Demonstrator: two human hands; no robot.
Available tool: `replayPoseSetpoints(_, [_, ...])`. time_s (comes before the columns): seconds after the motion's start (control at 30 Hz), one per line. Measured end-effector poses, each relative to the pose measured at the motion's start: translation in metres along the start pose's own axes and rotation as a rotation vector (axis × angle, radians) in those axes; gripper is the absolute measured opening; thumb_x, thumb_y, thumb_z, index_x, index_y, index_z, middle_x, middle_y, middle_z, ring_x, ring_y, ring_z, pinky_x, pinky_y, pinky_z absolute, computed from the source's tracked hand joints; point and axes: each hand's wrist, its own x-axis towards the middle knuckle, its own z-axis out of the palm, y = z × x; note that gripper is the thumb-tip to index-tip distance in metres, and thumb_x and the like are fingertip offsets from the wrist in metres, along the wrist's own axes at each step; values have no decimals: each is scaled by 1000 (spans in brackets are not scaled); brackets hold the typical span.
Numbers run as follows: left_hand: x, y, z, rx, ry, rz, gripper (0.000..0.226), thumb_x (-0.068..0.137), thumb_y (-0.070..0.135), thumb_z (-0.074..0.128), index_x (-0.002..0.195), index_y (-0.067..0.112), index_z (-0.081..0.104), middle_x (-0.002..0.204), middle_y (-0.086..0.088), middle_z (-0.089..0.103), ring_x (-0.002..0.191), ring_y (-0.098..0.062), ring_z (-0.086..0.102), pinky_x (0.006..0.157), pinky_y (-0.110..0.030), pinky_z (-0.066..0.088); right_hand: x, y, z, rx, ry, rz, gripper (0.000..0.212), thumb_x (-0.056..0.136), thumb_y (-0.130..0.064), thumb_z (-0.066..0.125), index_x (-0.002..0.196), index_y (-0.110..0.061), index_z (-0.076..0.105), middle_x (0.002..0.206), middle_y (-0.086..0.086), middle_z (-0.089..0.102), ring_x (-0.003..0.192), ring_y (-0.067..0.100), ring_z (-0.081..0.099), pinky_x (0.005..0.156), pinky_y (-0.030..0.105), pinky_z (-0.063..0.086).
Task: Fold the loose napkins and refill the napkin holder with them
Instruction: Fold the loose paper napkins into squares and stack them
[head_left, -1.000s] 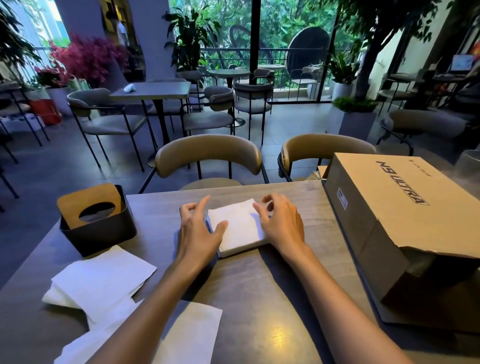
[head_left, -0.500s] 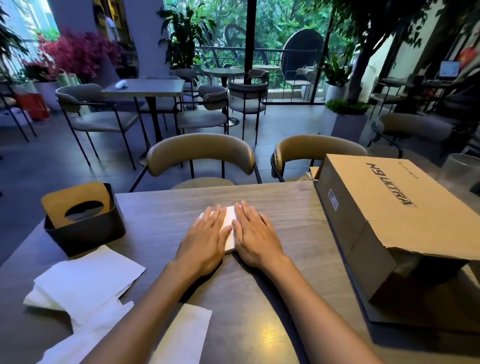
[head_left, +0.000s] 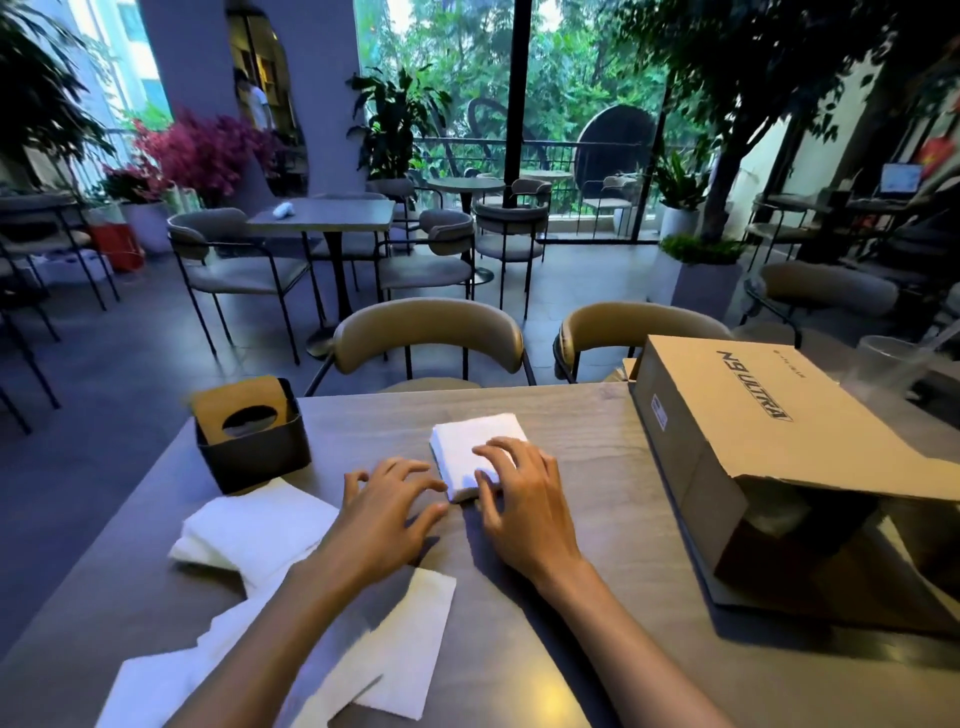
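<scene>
Cafe interior, dim bluish light. Grey tiled floor (head_left: 130, 364). Grey wood-grain counter (head_left: 597, 597) in foreground, two tan curved-back chairs (head_left: 426, 327) behind it. Further back square table (head_left: 322, 215) with grey metal-frame chairs. Lavender pillar (head_left: 197, 57) at left, pink flowering plant (head_left: 202, 150) beside it. Large glass windows (head_left: 447, 78) at back, green trees outside, black railing.

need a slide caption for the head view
Right hand presses a folded napkin on the table, left hand beside it, napkin holder waiting.
</scene>
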Motion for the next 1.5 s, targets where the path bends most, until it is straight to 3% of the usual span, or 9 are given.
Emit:
replayPoseSetpoints(0.27, [-73,-24,-20,53,-213,-33,59,86,68,55,138,42,44,154,11,32,143,-13,23,109,-44,19,-58,-58,-21,-93,-358,46,25,92,-45,58,103,-23,63,104,-1,57,106,24,51,90,37,40])
replayPoseSetpoints(0.53, [-101,-31,-21,-53,-54,-76,31,92,47,61,120,34,57,130,11,53,128,-15,41,96,-37,25,-59,-81,-46,-35,-560,175,18,99,-35,55,97,-18,60,107,5,61,108,27,52,93,38,40])
replayPoseSetpoints(0.63, [-106,-35,-24,-136,5,-129,42,91,52,61,128,35,53,126,11,58,123,-16,48,97,-38,29,-54,-89,-56,175,-483,186,17,102,-29,53,90,-17,51,88,4,62,83,26,55,75,38,43])
replayPoseSetpoints(0.73, [-110,-27,-34,-525,24,-250,60,82,67,60,132,36,52,113,11,62,110,-13,55,96,-38,41,-46,-104,-71,460,-372,230,16,103,-24,54,93,-12,51,77,1,57,69,13,50,66,32,45])
replayPoseSetpoints(0.87, [-108,1,-47,-918,-39,-318,56,88,57,59,133,25,54,120,8,58,114,-14,52,90,-27,41,-34,-125,-90,799,-305,364,19,105,-25,48,104,-6,51,97,20,62,82,22,61,77,30,57])
replayPoseSetpoints(0.97, [-104,9,-52,-1102,49,-332,27,89,50,61,101,27,70,102,10,69,101,-11,61,81,-20,45,-27,-126,-94,968,-223,418,23,106,-24,47,106,-1,48,105,24,64,87,19,66,83,35,59])
replayPoseSetpoints(1.07, [-98,9,-55,-1150,146,-293,20,92,40,63,90,24,74,87,3,72,82,-11,61,73,-20,49,-22,-118,-94,1093,-211,516,27,107,-29,44,113,-3,51,115,22,64,97,27,69,76,33,60])
replayPoseSetpoints(1.3, [-81,5,-46,-876,43,-80,21,93,37,64,92,20,75,83,7,73,81,-6,67,73,-21,52,-24,-83,-94,811,-346,584,37,95,-56,53,107,-23,65,105,1,68,97,18,66,81,29,58])
replayPoseSetpoints(1.5, [-55,12,-29,-918,75,-135,18,93,42,60,97,29,72,88,9,72,88,-7,67,72,-16,51,-25,-50,-84,724,-352,500,16,92,-32,71,99,-18,73,94,-4,73,90,15,70,77,26,60])
